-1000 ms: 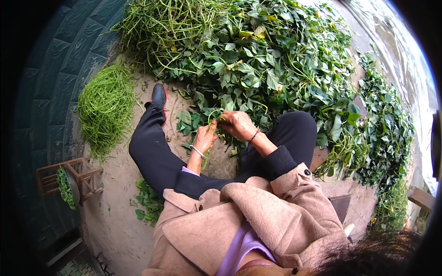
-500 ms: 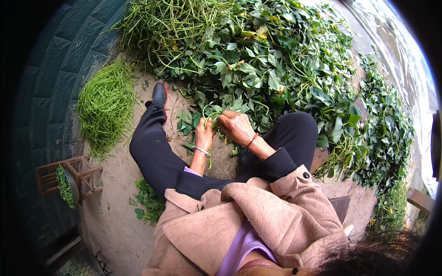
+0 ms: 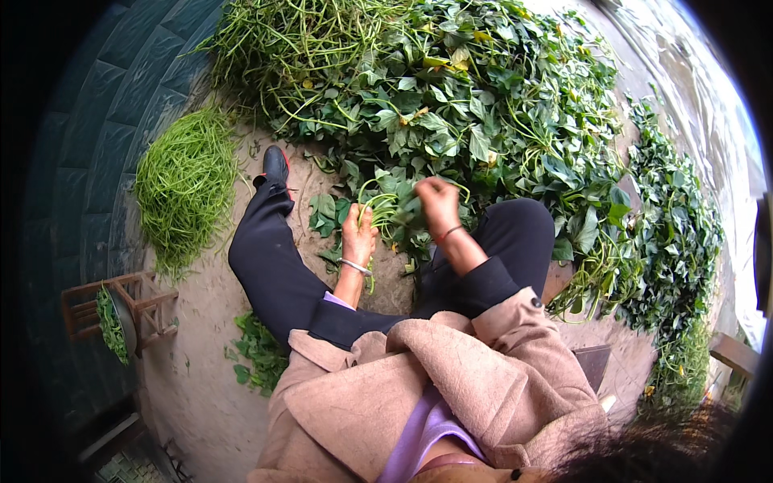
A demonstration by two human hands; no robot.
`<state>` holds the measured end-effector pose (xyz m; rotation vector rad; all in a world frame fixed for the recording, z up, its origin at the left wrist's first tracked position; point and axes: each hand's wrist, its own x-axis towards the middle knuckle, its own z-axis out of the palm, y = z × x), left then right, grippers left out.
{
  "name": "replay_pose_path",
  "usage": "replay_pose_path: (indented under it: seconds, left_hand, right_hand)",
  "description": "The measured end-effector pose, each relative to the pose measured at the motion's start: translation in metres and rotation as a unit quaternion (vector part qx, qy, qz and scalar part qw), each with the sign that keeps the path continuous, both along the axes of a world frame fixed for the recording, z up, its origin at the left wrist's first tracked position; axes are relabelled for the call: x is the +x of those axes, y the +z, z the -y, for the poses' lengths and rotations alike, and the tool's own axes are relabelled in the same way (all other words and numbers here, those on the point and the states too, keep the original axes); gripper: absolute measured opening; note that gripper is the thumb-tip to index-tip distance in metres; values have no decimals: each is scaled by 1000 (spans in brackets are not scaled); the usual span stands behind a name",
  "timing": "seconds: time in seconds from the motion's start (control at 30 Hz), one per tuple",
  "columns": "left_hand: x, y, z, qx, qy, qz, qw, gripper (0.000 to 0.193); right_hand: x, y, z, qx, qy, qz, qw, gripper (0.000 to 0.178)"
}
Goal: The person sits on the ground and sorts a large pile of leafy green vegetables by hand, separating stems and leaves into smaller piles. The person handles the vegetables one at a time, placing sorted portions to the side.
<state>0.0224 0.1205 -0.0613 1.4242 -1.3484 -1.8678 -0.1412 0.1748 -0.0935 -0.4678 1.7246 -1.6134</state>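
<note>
In my left hand [image 3: 359,235], closed in a fist, is a small bunch of green leaf stalks [image 3: 383,208]; their ends curve out above the fingers. My right hand [image 3: 439,206] is just to the right, fingers curled together and somewhat smeared by motion. Blurred dark green leaves [image 3: 410,212] show at its fingertips and seem pinched there. Beyond both hands spreads a large heap of leafy green vines [image 3: 475,121]. A few leaves [image 3: 324,213] lie on the ground beside my left hand.
A mound of bare green stalks [image 3: 183,189] lies at the left, near a dark tiled wall [image 3: 88,153]. Below it a small wooden stool [image 3: 145,310] carries a bowl of greens [image 3: 113,326]. More leaves [image 3: 262,354] lie by my left thigh. Clear plastic sheeting [image 3: 692,72] borders the right.
My right hand has moved away from my left, to the right and slightly farther out, with blurred leaves at its fingertips. The stalks in my left hand now fan out more visibly.
</note>
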Motion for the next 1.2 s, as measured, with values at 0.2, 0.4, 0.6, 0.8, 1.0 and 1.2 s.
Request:
replay_pose_path:
  seconds: [0.2, 0.4, 0.6, 0.8, 1.0, 1.2]
  left_hand:
    - [14, -11, 16, 112, 57, -101, 987, 24]
    - [15, -11, 14, 104, 41, -86, 990, 23]
    - [7, -2, 8, 74, -18, -72, 994, 24]
    - [5, -4, 7, 111, -6, -103, 988, 31]
    - [5, -5, 8, 87, 33, -81, 992, 31]
    - [-9, 1, -1, 69, -15, -113, 991, 19]
  right_hand:
    - [-37, 10, 2, -95, 10, -25, 995, 12]
    - [-6, 50, -4, -68, 184, -225, 954, 13]
    - [3, 40, -4, -60, 238, -469, 848, 21]
    - [-1, 27, 0, -58, 248, -429, 867, 17]
    - [13, 33, -2, -41, 186, -381, 905, 12]
    - [15, -1, 1, -27, 100, -60, 993, 12]
